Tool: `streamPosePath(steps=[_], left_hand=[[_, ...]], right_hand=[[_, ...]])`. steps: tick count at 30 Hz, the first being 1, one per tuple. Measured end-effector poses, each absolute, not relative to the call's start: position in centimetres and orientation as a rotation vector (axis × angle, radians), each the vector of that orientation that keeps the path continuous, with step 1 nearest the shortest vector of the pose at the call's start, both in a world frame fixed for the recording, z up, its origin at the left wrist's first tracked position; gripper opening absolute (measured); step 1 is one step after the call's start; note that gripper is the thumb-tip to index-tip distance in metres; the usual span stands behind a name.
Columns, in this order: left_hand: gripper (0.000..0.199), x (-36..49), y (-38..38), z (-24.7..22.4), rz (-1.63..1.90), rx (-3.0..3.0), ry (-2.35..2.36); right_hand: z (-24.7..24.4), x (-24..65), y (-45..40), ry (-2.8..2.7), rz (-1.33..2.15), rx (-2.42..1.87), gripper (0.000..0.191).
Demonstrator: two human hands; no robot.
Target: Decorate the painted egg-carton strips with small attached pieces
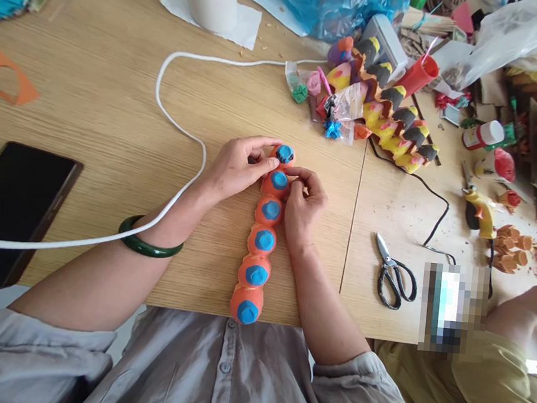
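Note:
A painted egg-carton strip (265,241) lies lengthwise on the table, from the front edge away from me. Its row of orange cups carries blue patches on top, and the far cup (285,155) also has dark marks on its blue patch. My left hand (238,164) grips that far cup between thumb and index finger. On the other side, my right hand (305,198) has its fingers curled in and pinched against the edge of the strip near the second cup. A dark green bangle (152,244) circles my left forearm.
A white cable (181,128) crosses over my left forearm. Black-handled scissors (394,272) lie at right, a phone (14,204) at left. More painted egg-carton strips (393,118), small bags and a yellow glue gun (481,211) lie beyond. A co-worker's arm (517,311) is at far right.

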State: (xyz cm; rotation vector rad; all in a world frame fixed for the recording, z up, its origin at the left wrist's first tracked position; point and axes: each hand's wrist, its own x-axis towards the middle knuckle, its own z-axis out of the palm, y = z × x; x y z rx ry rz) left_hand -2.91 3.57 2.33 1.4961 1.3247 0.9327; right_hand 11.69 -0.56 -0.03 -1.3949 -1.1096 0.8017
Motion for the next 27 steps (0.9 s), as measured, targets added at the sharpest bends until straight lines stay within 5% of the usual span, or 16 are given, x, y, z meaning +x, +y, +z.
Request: streamPosePath(steps=[8,15,27], left_hand=[[0.038,-2.9,3.5,2.3,1.034,1.397,1.324],[0.032,-2.8,3.4,2.1,1.283,1.15,1.334],[0.021,-2.3,2.8,1.4,1.388,1.157,1.246]], right_hand=[[2.5,12.2,-1.1,-1.31,0.695,-1.482,0.012],[5.0,11.4,-2.9,-1.842,0.45,-1.76,0.038],[3.5,11.6,2.1,-1.792,0.488,-1.762,0.022]])
